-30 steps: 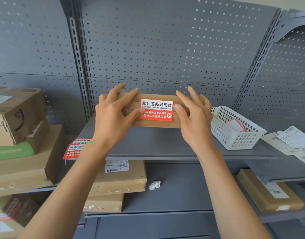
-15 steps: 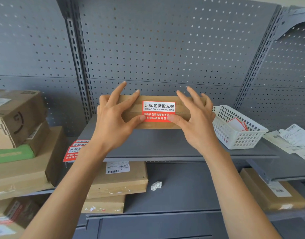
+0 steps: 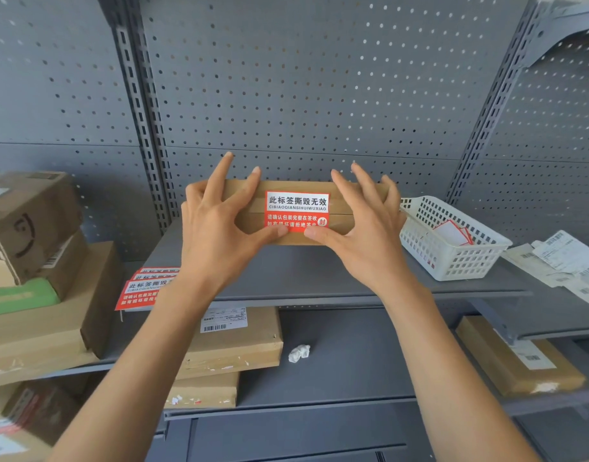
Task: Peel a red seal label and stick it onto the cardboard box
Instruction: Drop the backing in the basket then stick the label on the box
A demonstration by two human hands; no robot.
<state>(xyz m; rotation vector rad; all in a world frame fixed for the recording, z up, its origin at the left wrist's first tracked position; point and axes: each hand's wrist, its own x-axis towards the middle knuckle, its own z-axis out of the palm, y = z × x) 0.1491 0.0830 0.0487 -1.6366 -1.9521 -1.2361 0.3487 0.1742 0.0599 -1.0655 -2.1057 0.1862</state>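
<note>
The red seal label [image 3: 297,211] already lies flat across the seam on the near face of the cardboard box [image 3: 341,225], which stands on the shelf [image 3: 319,278]. Left hand [image 3: 216,228] and right hand [image 3: 366,235] have fingers spread, nothing gripped, thumbs pressing the label's lower edge. Judging by this, only the final smoothing remains; spare labels [image 3: 143,288] sit at the left

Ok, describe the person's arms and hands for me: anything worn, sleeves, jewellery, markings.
Both forearms are bare as far as the picture shows them: no sleeves in view. The left hand and the right hand wear no gloves, rings, watch or bracelets. Nails are short and unpainted. No tattoos or marks are visible.
</note>
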